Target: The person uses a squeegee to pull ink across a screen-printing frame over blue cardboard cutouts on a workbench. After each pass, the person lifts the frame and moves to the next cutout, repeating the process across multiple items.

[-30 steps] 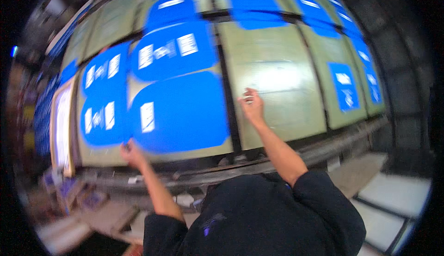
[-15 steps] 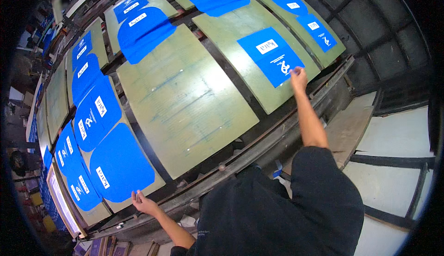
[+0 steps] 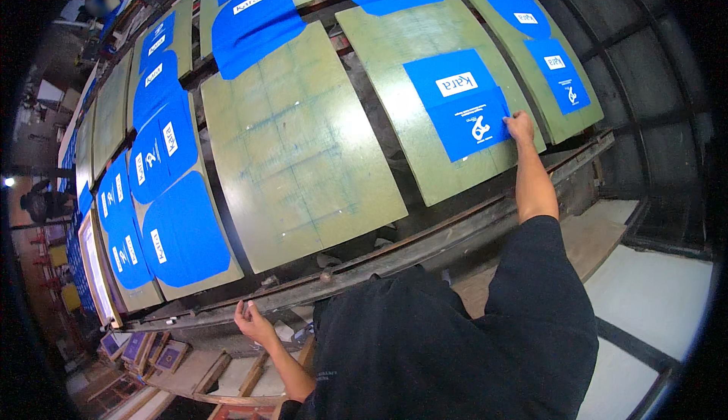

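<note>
A blue fabric piece (image 3: pixel 447 120) with white prints lies on a greenish board to the right. My right hand (image 3: pixel 520 127) is at its right edge, fingers pinched on the cloth, which creases slightly there. My left hand (image 3: pixel 256 324) hangs in front of the table's front rail, its fingers loosely bent and apart, with nothing seen in it. Nearest to it, beyond the rail, is a rounded blue fabric piece (image 3: pixel 187 230) on another board. Between the two hands stretches a bare greenish board (image 3: pixel 299 154) with faint blue stains.
More boards with printed blue fabric pieces (image 3: pixel 254 29) fill the sloping table. Dark gaps separate the boards. A metal rail (image 3: pixel 425 245) runs along the front edge. A wood-framed screen (image 3: pixel 97 268) leans at the far left, with small framed blocks (image 3: pixel 168 355) below it.
My right hand has moved from near the fabric's lower corner to its right edge and closed on it. My left hand has drawn back from the rounded fabric piece. The view has shifted.
</note>
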A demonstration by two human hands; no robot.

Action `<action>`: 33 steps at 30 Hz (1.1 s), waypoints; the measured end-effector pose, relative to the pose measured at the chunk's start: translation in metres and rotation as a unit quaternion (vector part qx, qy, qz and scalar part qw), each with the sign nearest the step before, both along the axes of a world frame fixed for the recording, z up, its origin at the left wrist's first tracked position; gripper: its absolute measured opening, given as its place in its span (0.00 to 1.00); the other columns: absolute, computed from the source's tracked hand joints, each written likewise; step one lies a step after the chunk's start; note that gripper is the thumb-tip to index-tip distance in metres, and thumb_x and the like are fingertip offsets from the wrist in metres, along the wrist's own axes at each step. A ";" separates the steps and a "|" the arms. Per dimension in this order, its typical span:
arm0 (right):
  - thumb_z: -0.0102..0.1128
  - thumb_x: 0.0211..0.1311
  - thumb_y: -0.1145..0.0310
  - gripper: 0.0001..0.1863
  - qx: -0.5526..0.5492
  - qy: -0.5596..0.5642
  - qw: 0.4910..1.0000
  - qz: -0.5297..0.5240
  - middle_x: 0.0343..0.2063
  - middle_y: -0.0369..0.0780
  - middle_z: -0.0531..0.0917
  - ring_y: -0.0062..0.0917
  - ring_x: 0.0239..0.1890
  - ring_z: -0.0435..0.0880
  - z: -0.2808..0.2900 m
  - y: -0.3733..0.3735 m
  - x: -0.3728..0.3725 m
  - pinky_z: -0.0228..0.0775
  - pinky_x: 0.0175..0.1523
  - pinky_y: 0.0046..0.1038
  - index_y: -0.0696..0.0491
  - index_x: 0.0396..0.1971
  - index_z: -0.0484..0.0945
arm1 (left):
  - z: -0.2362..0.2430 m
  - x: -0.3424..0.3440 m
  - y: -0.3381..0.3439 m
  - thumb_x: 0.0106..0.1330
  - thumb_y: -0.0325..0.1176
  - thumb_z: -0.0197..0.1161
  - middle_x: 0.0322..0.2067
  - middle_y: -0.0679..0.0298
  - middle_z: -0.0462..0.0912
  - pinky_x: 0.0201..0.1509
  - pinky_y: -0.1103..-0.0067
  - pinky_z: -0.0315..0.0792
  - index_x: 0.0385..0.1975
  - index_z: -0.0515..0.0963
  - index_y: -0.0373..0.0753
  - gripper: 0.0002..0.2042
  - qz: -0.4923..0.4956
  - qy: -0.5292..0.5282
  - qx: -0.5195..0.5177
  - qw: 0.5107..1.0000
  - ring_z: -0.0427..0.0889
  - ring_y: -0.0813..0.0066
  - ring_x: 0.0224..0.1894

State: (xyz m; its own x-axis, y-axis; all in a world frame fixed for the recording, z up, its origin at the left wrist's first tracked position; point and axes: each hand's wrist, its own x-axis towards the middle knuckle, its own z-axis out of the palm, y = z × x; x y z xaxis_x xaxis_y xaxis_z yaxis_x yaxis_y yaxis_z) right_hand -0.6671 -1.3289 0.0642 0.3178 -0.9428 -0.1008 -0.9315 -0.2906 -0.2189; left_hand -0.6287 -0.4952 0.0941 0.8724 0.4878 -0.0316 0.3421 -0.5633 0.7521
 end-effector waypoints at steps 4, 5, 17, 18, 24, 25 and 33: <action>0.68 0.55 0.58 0.17 0.004 0.013 0.998 0.057 0.43 0.51 0.86 0.45 0.49 0.84 0.000 -0.017 -0.006 0.75 0.51 0.44 0.55 0.38 0.84 | -0.002 -0.006 0.010 0.68 0.35 0.66 0.47 0.57 0.81 0.46 0.75 0.75 0.51 0.77 0.31 0.17 -0.029 -0.007 0.040 0.999 0.81 0.71 0.42; 0.68 0.55 0.58 0.16 0.014 0.037 0.997 0.064 0.42 0.51 0.86 0.45 0.48 0.84 0.001 -0.017 -0.006 0.75 0.50 0.43 0.56 0.35 0.85 | -0.001 -0.007 0.013 0.68 0.34 0.66 0.47 0.57 0.80 0.46 0.74 0.75 0.51 0.77 0.31 0.17 -0.026 -0.003 0.031 0.999 0.81 0.71 0.41; 0.64 0.60 0.75 0.07 0.321 -0.555 0.749 0.169 0.37 0.33 0.81 0.15 0.35 0.79 0.200 0.258 0.062 0.72 0.40 0.20 0.54 0.38 0.78 | -0.030 -0.008 0.163 0.64 0.30 0.67 0.50 0.52 0.75 0.54 0.69 0.74 0.51 0.77 0.32 0.17 0.031 -0.016 0.061 0.997 0.78 0.59 0.49; 0.63 0.59 0.76 0.10 0.327 -0.534 0.755 0.196 0.39 0.34 0.82 0.16 0.36 0.79 0.212 0.307 0.071 0.72 0.42 0.20 0.55 0.41 0.78 | -0.035 -0.003 0.183 0.63 0.31 0.68 0.49 0.51 0.76 0.56 0.66 0.72 0.51 0.77 0.32 0.18 0.039 -0.058 0.071 0.995 0.77 0.56 0.50; 0.60 0.61 0.77 0.14 0.405 -0.447 0.731 0.320 0.39 0.37 0.83 0.17 0.38 0.81 0.219 0.554 0.154 0.73 0.47 0.19 0.59 0.48 0.80 | -0.037 0.046 0.310 0.68 0.39 0.63 0.58 0.47 0.71 0.64 0.61 0.65 0.57 0.73 0.33 0.22 0.115 -0.100 0.131 0.980 0.71 0.48 0.60; 0.60 0.62 0.76 0.12 0.415 -0.412 0.748 0.313 0.38 0.36 0.83 0.17 0.38 0.81 0.214 0.587 0.175 0.73 0.47 0.19 0.60 0.45 0.81 | -0.038 0.053 0.328 0.68 0.40 0.63 0.59 0.47 0.70 0.65 0.60 0.65 0.57 0.72 0.32 0.23 0.126 -0.080 0.133 0.980 0.71 0.48 0.61; 0.62 0.66 0.71 0.12 0.465 -0.426 0.713 0.307 0.33 0.34 0.82 0.18 0.33 0.80 0.165 0.802 0.327 0.76 0.43 0.24 0.58 0.47 0.81 | -0.057 0.095 0.449 0.69 0.42 0.60 0.63 0.48 0.67 0.70 0.56 0.57 0.60 0.70 0.33 0.25 0.089 -0.109 0.197 0.970 0.64 0.47 0.68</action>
State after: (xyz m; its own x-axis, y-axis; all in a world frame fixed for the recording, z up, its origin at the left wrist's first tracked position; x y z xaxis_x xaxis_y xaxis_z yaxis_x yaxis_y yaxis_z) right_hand -0.3396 -0.5267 0.2296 0.9613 -0.2504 -0.1153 -0.1053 0.0528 -0.9930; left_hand -0.5334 -0.0459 0.0371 0.7375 0.5683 0.3649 0.3174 -0.7685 0.5556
